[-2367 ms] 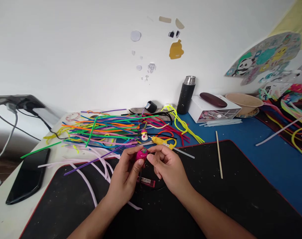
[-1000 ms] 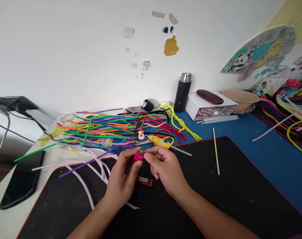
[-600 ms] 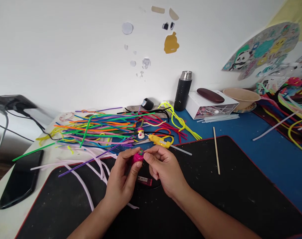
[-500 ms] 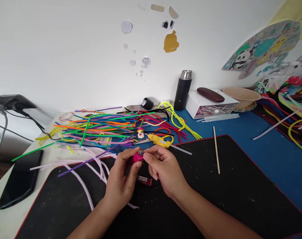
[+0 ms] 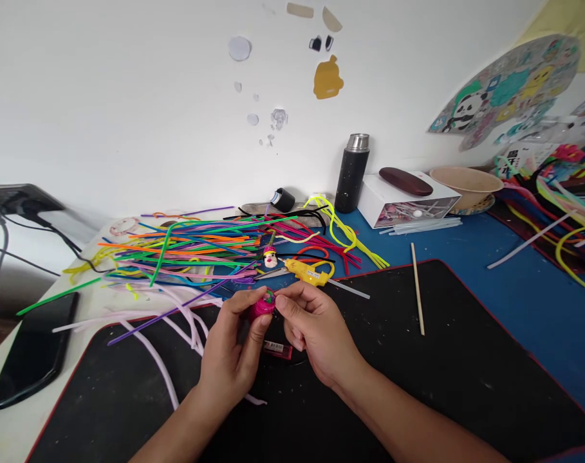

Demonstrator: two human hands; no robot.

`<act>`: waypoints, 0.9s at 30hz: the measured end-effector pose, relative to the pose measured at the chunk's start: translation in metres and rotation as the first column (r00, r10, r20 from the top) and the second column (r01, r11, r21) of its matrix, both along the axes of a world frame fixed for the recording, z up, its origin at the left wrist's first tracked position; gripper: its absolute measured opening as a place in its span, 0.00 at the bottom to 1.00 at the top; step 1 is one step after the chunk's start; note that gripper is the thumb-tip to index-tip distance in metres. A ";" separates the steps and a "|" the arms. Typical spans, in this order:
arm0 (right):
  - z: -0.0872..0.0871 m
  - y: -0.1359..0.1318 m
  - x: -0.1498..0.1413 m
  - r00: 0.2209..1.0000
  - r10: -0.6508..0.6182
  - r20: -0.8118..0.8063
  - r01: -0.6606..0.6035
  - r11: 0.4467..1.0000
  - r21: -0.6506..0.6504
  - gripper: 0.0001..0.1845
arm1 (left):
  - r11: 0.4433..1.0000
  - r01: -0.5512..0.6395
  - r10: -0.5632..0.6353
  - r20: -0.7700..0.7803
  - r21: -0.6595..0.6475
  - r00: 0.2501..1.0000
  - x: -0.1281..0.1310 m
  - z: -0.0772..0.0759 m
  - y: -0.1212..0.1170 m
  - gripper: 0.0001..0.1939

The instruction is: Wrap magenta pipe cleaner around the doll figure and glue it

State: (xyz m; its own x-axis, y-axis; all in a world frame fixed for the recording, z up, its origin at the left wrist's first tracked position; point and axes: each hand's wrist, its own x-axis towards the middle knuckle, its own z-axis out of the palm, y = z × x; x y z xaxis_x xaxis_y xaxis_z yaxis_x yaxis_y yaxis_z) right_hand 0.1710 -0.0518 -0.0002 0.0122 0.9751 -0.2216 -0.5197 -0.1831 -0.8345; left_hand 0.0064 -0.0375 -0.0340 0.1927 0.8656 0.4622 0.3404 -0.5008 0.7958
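Both hands meet over the black mat and pinch a small round pink ball of wound pipe cleaner with a green speck on top. My left hand cups it from the left, thumb and fingers closed on it. My right hand pinches its right side with thumb and forefinger. A small red tube lies on the mat just under the hands. A yellow glue gun and a tiny doll head lie right behind them.
A heap of coloured pipe cleaners covers the left back of the desk, pale ones trailing onto the mat. A phone lies far left. A wooden stick, black flask, white box and bowl stand behind.
The hands stay on the pink ball and only shift slightly. The view has drifted a little, so everything sits a bit lower and to the left.
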 end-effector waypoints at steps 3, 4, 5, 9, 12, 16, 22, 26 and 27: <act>-0.001 0.000 0.000 1.000 -0.001 -0.002 0.001 1.000 0.000 0.21 | 1.000 0.008 -0.008 0.002 0.000 1.000 0.000 -0.001 0.000 0.18; -0.001 0.001 0.000 1.000 0.000 -0.005 0.000 1.000 0.002 0.21 | 1.000 0.010 -0.010 0.004 -0.002 1.000 0.000 -0.001 0.000 0.18; -0.002 0.001 0.000 1.000 -0.001 -0.008 0.001 1.000 0.004 0.21 | 1.000 0.011 -0.011 0.006 -0.004 1.000 0.000 -0.001 0.000 0.18; 0.000 0.001 -0.001 1.000 -0.006 -0.025 0.007 1.000 0.012 0.21 | 1.000 0.011 -0.011 0.022 -0.004 1.000 0.002 0.002 -0.001 0.18; 0.001 0.002 0.000 0.999 0.003 -0.035 -0.002 1.000 0.011 0.21 | 1.000 0.012 -0.012 0.051 0.004 0.999 0.004 0.005 -0.001 0.18; 0.001 0.003 0.001 0.999 0.012 -0.043 -0.012 1.000 0.004 0.21 | 0.999 0.032 -0.033 0.089 0.008 0.995 0.007 0.010 0.001 0.17; 0.000 0.003 0.002 0.998 0.027 -0.049 -0.026 1.000 0.014 0.23 | 0.999 0.039 -0.041 0.106 0.018 0.994 0.008 0.014 0.004 0.16; -0.001 0.002 0.001 0.998 0.039 -0.047 -0.037 0.999 0.033 0.26 | 1.000 0.026 -0.028 0.099 0.017 0.995 0.007 0.013 0.007 0.16; -0.002 0.002 0.001 0.998 0.051 -0.047 -0.050 0.998 0.030 0.26 | 0.999 0.034 -0.036 0.095 0.018 0.995 0.007 0.012 0.008 0.17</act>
State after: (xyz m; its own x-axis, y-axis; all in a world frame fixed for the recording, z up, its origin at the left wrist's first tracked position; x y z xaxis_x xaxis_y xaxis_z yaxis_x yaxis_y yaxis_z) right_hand 0.1718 -0.0499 -0.0019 -0.0468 0.9801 -0.1930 -0.5497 -0.1866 -0.8143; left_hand 0.0130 -0.0299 -0.0220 0.1770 0.8513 0.4939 0.2455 -0.5241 0.8155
